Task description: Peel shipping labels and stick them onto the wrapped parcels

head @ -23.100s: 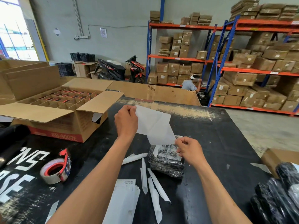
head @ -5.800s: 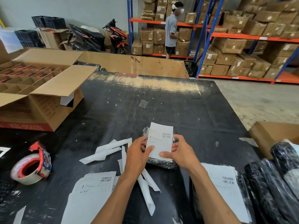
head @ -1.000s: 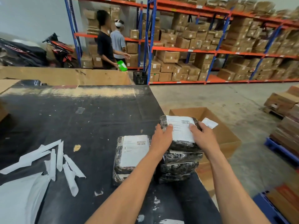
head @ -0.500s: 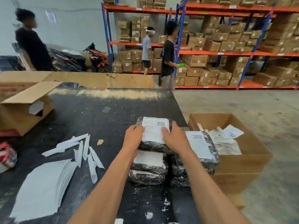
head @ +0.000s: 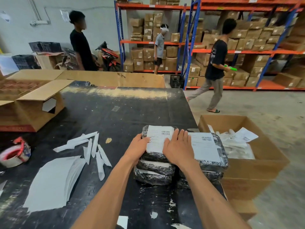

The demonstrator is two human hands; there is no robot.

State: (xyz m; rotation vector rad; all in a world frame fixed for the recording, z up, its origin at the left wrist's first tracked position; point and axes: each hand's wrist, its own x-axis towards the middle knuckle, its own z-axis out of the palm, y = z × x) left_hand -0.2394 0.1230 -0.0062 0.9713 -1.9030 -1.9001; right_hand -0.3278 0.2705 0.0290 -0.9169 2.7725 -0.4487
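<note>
Table: we work at a black, scuffed top (head: pixel 102 113) that fills the near view.
Racks: orange and blue shelving (head: pixel 231 52) stacked with brown cartons runs along the far side; three people stand or walk in front of it.
Open carton: a box (head: pixel 33 103) with flaps spread sits at the table's left edge.
Floor box: a carton (head: pixel 264 164) stands just right of the table with white papers lying inside it.
Backing sheets: a pile of blank white liners (head: pixel 52 180) lies near left, with curled paper strips (head: pixel 92 149) just beyond it.
Tape: a red and white roll (head: pixel 14 152) rests at the far left.
Arms: both our forearms reach forward from the bottom edge and meet at the parcels.
Left hand: it (head: pixel 137 148) grips the left edge of the top parcel, fingers curled round its side, thumb on the label.
Right hand: it (head: pixel 179 149) lies flat on the same parcel, fingers straight and spread, pressing the label's right edge.
Parcel stacks: two piles of black, shiny wrapped parcels sit side by side near the table's right edge; the left stack (head: pixel 155 169) is under our hands, the right stack (head: pixel 212 166) touches it.
Labels: a white label (head: pixel 158 138) with barcode and small print lies on the left top parcel; a second label (head: pixel 205 146) lies flat on the right one.
</note>
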